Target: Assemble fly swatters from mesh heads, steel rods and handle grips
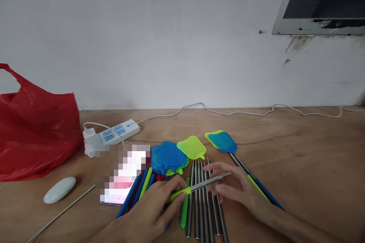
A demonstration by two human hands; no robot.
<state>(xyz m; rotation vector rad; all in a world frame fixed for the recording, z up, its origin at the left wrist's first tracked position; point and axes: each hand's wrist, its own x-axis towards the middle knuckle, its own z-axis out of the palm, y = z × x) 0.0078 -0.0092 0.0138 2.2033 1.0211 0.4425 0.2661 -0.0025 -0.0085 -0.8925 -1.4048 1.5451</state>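
Left hand (154,207) gripping yellow-green handle (187,190) with metal rod (209,182), above row of loose metal rods (202,216); right hand (233,185) hovering, fingers parted — contact unclear. Swatter heads (172,153) lying behind row — assembled flyswatters (225,142) lying right of it.

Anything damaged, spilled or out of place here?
Yes, the wall: it has a brownish, scraped-looking patch just under the frame at upper right, unlike the paler surface around it. On the table, I see no spill or breakage.
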